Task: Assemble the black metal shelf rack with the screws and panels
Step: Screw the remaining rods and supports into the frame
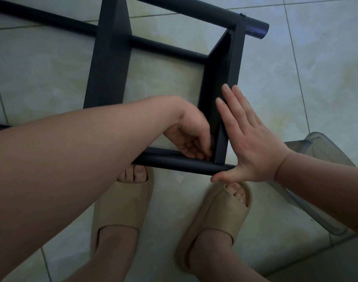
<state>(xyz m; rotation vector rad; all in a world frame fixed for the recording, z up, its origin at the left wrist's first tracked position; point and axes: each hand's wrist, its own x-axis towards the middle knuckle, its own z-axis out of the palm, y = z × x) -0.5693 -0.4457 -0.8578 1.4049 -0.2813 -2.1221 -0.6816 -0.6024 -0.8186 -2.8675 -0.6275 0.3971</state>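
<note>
Your right hand (249, 143), fingers (229, 102) flat, is bracing the 3 o'clock panel (218, 78) so your left hand (188, 135) is working its corner, fingers (200, 151) curled; can't tell what they're gripping.

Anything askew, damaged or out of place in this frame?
Nothing stands out. The black metal shelf rack lies on the pale tiled floor, no dents or loose parts visible. The right hand presses flat against its end panel; the left hand curls its fingers over the inner corner joint.

Pale tiled floor (51, 64) bears black rack frame (111, 58), two beige slippers (121, 202), translucent container (320, 149)
</note>
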